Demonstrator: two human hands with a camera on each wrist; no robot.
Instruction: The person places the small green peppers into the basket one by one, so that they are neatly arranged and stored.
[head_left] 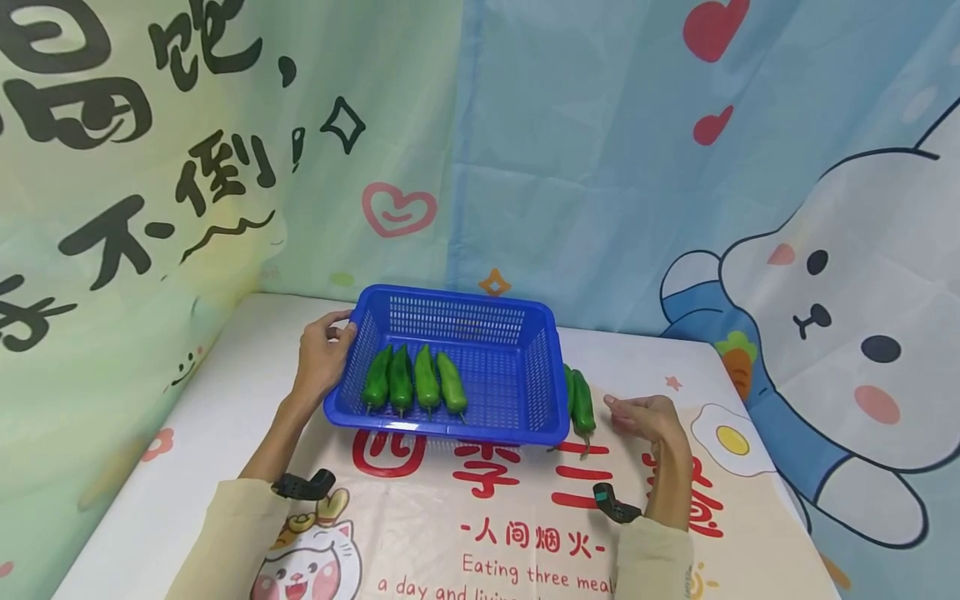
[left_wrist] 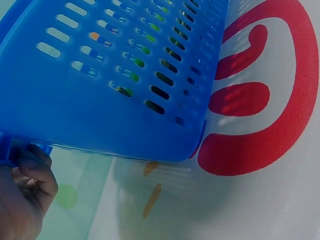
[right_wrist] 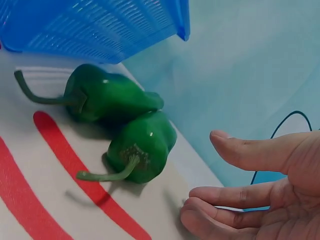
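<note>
A blue plastic basket (head_left: 495, 375) with slotted walls stands on the table, several green peppers (head_left: 426, 382) lined up in its left half. My left hand (head_left: 324, 354) grips the basket's left rim, fingers curled round the edge in the left wrist view (left_wrist: 32, 185). Two more green peppers (right_wrist: 142, 147) lie side by side on the table just beyond the basket's right wall, stems toward me; the basket partly hides one of them in the head view. To their right is my right hand (head_left: 645, 417), thumb and fingers apart, holding nothing.
The table cover (head_left: 420, 517) is printed with red characters, a cartoon cat and a fried egg. A fabric backdrop (head_left: 570, 167) hangs along the left and back edges of the table. Each wrist wears a small black camera (head_left: 303, 484).
</note>
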